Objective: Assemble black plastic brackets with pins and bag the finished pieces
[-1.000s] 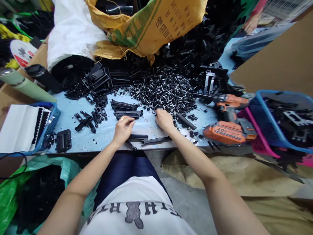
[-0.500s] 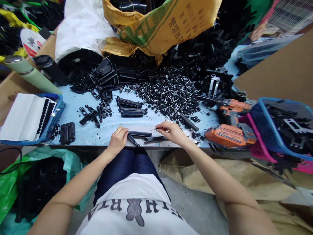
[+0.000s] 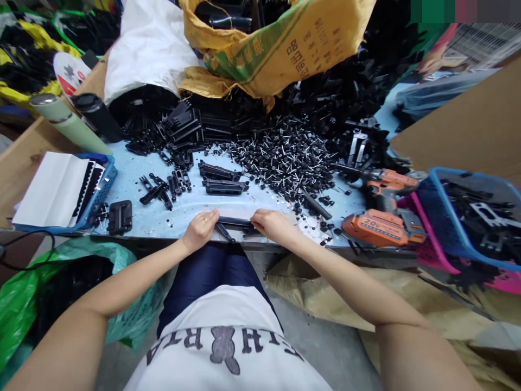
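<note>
At the table's front edge, my left hand [image 3: 201, 231] pinches the left end of a long black plastic bar [image 3: 235, 221]. A shorter black arm [image 3: 225, 232] slants down from that same end. My right hand [image 3: 273, 225] is closed at the bar's right end, its fingertips touching it. The small black-headed metal pin seen in those fingers a moment ago is hidden behind them now. Another dark part [image 3: 249, 232] lies partly covered below the right fingers. Beyond the hands spreads a heap of black-headed metal pins [image 3: 291, 157].
Two black bar assemblies [image 3: 225, 187] lie beyond my hands. An orange cordless drill [image 3: 376, 225] rests at right, beside a blue basket [image 3: 433, 209] of black parts. A yellow sack [image 3: 280, 54] stands at the back. Another person's hand [image 3: 429, 65] shows at upper right.
My right hand has moved left, bringing the pin to the right end of the bar. The left hand keeps its hold on the bar. The whole view has shifted slightly.
</note>
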`<action>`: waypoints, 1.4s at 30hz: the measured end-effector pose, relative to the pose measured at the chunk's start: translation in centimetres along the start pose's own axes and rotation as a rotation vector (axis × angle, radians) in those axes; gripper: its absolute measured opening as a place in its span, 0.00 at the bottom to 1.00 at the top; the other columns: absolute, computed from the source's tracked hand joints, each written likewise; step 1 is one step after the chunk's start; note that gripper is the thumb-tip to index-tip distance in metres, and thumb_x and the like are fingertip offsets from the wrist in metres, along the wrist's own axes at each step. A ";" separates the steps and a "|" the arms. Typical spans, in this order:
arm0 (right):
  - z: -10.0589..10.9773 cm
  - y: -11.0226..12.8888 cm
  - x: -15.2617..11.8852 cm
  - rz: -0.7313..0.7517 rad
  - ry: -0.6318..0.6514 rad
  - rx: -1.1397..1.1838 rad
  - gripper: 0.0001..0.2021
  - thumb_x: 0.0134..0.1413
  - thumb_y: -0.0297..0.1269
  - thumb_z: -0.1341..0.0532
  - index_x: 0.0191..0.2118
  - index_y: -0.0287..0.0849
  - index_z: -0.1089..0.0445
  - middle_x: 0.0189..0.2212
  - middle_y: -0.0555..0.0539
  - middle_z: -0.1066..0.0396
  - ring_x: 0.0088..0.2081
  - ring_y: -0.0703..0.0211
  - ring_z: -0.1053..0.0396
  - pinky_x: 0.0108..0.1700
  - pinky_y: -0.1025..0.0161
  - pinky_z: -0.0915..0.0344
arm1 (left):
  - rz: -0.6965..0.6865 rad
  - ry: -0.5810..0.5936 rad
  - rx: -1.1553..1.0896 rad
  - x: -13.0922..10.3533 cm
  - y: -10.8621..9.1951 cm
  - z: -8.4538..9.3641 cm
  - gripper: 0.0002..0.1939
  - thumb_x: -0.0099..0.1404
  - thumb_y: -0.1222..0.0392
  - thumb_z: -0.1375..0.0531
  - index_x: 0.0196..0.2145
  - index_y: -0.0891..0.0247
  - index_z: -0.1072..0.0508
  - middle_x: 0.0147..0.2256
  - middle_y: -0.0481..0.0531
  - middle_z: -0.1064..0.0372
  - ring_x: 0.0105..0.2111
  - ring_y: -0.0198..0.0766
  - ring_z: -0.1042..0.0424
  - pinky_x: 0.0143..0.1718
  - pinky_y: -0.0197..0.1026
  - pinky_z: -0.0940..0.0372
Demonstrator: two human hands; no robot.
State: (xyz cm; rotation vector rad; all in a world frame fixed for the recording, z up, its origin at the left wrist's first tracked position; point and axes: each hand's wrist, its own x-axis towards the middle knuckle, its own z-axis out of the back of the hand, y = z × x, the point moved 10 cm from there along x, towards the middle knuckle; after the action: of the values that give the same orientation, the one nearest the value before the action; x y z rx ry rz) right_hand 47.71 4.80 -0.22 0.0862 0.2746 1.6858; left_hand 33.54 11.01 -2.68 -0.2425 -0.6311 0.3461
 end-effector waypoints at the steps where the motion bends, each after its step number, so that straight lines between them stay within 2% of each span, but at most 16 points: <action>1: -0.3 0.1 -0.2 0.006 -0.010 -0.006 0.12 0.60 0.30 0.48 0.35 0.39 0.27 0.34 0.43 0.29 0.33 0.59 0.30 0.36 0.65 0.38 | -0.009 0.006 -0.004 0.1 0.1 0.0 0.15 0.67 0.65 0.52 0.47 0.64 0.30 0.42 0.60 0.26 0.45 0.41 0.27 0.46 0.47 0.31; 6: -1.9 -0.9 -2.9 0.047 -0.214 0.109 0.15 0.63 0.37 0.51 0.49 0.42 0.32 0.43 0.41 0.31 0.41 0.57 0.31 0.42 0.62 0.35 | -0.031 0.020 -0.018 0.0 0.3 -0.4 0.15 0.68 0.65 0.52 0.47 0.64 0.30 0.44 0.60 0.27 0.45 0.40 0.28 0.45 0.46 0.31; 9: -2.3 -1.0 -4.1 0.003 -0.314 0.076 0.17 0.62 0.40 0.50 0.53 0.44 0.34 0.48 0.40 0.33 0.48 0.53 0.35 0.46 0.56 0.36 | -0.016 0.051 0.006 -0.2 0.4 -1.2 0.16 0.68 0.66 0.53 0.47 0.64 0.30 0.44 0.59 0.27 0.44 0.39 0.27 0.45 0.45 0.32; 13: -2.7 2.7 -2.0 -0.060 -0.375 -0.066 0.22 0.60 0.47 0.47 0.57 0.45 0.38 0.58 0.39 0.42 0.56 0.45 0.43 0.55 0.47 0.46 | -0.021 0.064 0.036 -0.3 0.0 -1.6 0.17 0.67 0.67 0.54 0.48 0.65 0.31 0.45 0.61 0.28 0.44 0.41 0.27 0.45 0.47 0.32; 15: -3.5 4.9 -0.1 -0.062 -0.385 -0.083 0.25 0.59 0.48 0.47 0.60 0.46 0.42 0.61 0.41 0.47 0.60 0.45 0.48 0.58 0.45 0.52 | 0.010 0.060 0.074 -0.2 0.0 -1.5 0.17 0.67 0.67 0.54 0.48 0.65 0.31 0.44 0.62 0.28 0.44 0.42 0.27 0.44 0.47 0.32; 17: -4.4 5.8 1.2 -0.099 -0.394 -0.091 0.25 0.60 0.48 0.48 0.60 0.46 0.43 0.63 0.41 0.50 0.61 0.46 0.51 0.60 0.42 0.57 | 0.028 0.063 0.104 -0.1 -0.2 -1.4 0.16 0.67 0.66 0.53 0.48 0.66 0.30 0.44 0.62 0.27 0.44 0.42 0.27 0.43 0.47 0.32; 19: -4.9 5.5 1.0 -0.154 -0.421 -0.104 0.24 0.60 0.49 0.49 0.59 0.45 0.41 0.63 0.39 0.51 0.63 0.46 0.53 0.60 0.39 0.60 | 0.031 0.064 0.120 0.0 -0.5 -1.3 0.16 0.68 0.66 0.53 0.47 0.66 0.30 0.43 0.62 0.27 0.44 0.42 0.27 0.43 0.46 0.33; 23: -4.3 3.8 -1.7 -0.209 -0.474 -0.163 0.22 0.60 0.45 0.48 0.56 0.40 0.38 0.62 0.35 0.51 0.64 0.46 0.55 0.61 0.37 0.64 | 0.046 0.039 0.126 0.1 -0.5 -1.0 0.15 0.68 0.65 0.53 0.46 0.66 0.30 0.43 0.61 0.27 0.44 0.41 0.27 0.44 0.46 0.34; 26: -3.1 3.1 -3.5 -0.178 -0.470 -0.212 0.20 0.60 0.40 0.47 0.56 0.38 0.38 0.62 0.34 0.50 0.64 0.45 0.55 0.61 0.36 0.63 | 0.055 0.047 0.100 0.0 -0.3 -0.9 0.15 0.68 0.65 0.52 0.47 0.65 0.30 0.43 0.61 0.27 0.44 0.42 0.28 0.43 0.46 0.34; 30: -2.2 1.8 -4.9 -0.050 -0.475 -0.194 0.22 0.60 0.43 0.47 0.57 0.41 0.39 0.61 0.38 0.47 0.63 0.45 0.53 0.60 0.39 0.57 | 0.039 0.060 0.147 0.4 -0.9 -0.8 0.15 0.67 0.63 0.51 0.48 0.64 0.30 0.46 0.61 0.28 0.49 0.46 0.31 0.48 0.52 0.37; 32: -2.8 0.3 -5.1 0.006 -0.440 -0.152 0.24 0.59 0.45 0.47 0.59 0.41 0.41 0.58 0.36 0.43 0.59 0.45 0.47 0.57 0.44 0.48 | -0.036 0.112 0.184 1.0 -2.2 -1.4 0.16 0.67 0.60 0.49 0.50 0.64 0.31 0.50 0.62 0.32 0.54 0.48 0.36 0.53 0.56 0.43; 35: -4.7 -1.7 -4.7 0.091 -0.321 -0.090 0.24 0.61 0.45 0.48 0.60 0.40 0.42 0.47 0.37 0.33 0.47 0.51 0.36 0.47 0.54 0.38 | -0.186 0.267 0.193 2.0 -4.6 -3.6 0.19 0.66 0.56 0.49 0.52 0.66 0.34 0.52 0.63 0.34 0.54 0.49 0.37 0.55 0.55 0.46; 38: -5.7 -2.7 -3.9 0.163 -0.249 -0.088 0.24 0.62 0.46 0.50 0.59 0.39 0.42 0.37 0.41 0.31 0.38 0.54 0.35 0.41 0.58 0.39 | -0.246 0.377 0.181 2.4 -5.5 -5.3 0.22 0.67 0.53 0.50 0.53 0.69 0.36 0.49 0.65 0.33 0.49 0.47 0.34 0.51 0.51 0.43; 42: -5.9 -2.8 -2.7 0.325 -0.129 -0.168 0.25 0.61 0.50 0.51 0.57 0.41 0.39 0.34 0.43 0.32 0.36 0.57 0.36 0.38 0.62 0.42 | -0.274 0.414 0.172 2.4 -5.6 -6.0 0.23 0.68 0.52 0.52 0.54 0.70 0.37 0.46 0.64 0.31 0.43 0.45 0.31 0.43 0.47 0.39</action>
State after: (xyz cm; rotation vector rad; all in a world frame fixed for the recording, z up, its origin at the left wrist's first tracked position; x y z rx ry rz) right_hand 49.53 1.65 -6.25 0.1187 0.0213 2.0099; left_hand 40.37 6.10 -4.32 -0.0566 -0.2188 0.0791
